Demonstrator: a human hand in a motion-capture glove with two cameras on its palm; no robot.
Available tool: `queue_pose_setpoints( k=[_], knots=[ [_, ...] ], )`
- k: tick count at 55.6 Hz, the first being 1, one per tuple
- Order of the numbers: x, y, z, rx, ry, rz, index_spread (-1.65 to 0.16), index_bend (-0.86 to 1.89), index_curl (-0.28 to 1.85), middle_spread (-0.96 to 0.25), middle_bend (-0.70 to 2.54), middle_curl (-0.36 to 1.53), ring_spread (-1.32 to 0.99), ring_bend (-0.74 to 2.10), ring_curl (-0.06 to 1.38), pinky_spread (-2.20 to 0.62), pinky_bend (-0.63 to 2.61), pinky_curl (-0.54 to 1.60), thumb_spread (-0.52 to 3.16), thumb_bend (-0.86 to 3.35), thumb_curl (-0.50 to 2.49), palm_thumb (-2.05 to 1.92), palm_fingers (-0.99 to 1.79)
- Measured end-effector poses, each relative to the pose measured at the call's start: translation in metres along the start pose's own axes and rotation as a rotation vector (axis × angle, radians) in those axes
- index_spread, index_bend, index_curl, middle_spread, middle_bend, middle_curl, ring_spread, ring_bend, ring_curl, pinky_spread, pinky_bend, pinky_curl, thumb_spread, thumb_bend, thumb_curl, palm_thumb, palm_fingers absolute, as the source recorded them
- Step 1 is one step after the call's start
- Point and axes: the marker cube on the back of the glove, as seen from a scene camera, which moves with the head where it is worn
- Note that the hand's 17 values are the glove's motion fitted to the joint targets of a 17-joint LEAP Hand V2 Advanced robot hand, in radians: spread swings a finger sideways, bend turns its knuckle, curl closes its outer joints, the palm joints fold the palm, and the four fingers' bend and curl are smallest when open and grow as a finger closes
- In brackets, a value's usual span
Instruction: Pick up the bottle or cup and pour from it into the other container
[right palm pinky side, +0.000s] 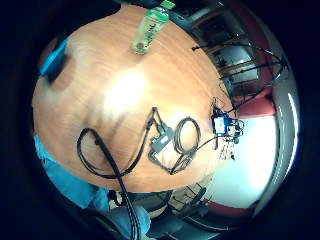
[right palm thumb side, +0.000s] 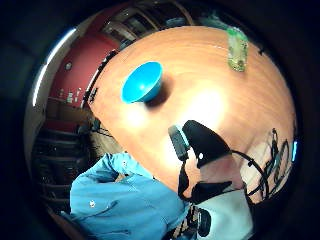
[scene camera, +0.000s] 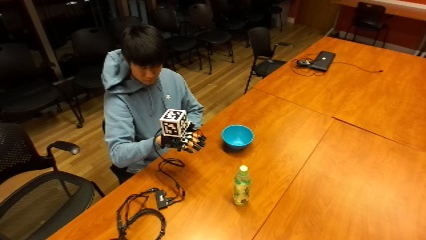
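table (scene camera: 313, 150): wood with a visible grain, smooth and polished, it shines under the lamps below the right hand (scene camera: 188, 140)
bowl (scene camera: 237, 136): blue, looks like smooth plastic, slightly glossy, just beyond the hand's fingers
bottle (scene camera: 241, 186): clear plastic with a green printed label, glossy, farther from the hand than the bowl
glove: black, matt cloth
sleeve (scene camera: 130, 145): soft blue-grey cloth, matt
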Motion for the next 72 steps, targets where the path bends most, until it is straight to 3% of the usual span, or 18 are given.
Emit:
queue_pose_setpoints(
  k=[33,72],
  knots=[
    [0.112,-0.006,-0.005,0.014,0.006,0.147,-0.36,0.15,0.27,-0.01,0.19,0.3,0.09,0.33,0.27,0.24,0.54,0.26,1.08,-0.02,0.31,0.6,0.24],
    [0.152,-0.091,0.035,0.342,-0.45,0.141,-0.31,0.12,0.25,0.0,0.18,0.32,0.09,0.37,0.29,0.23,0.6,0.28,1.04,-0.03,0.33,0.6,0.18]
  ],
)
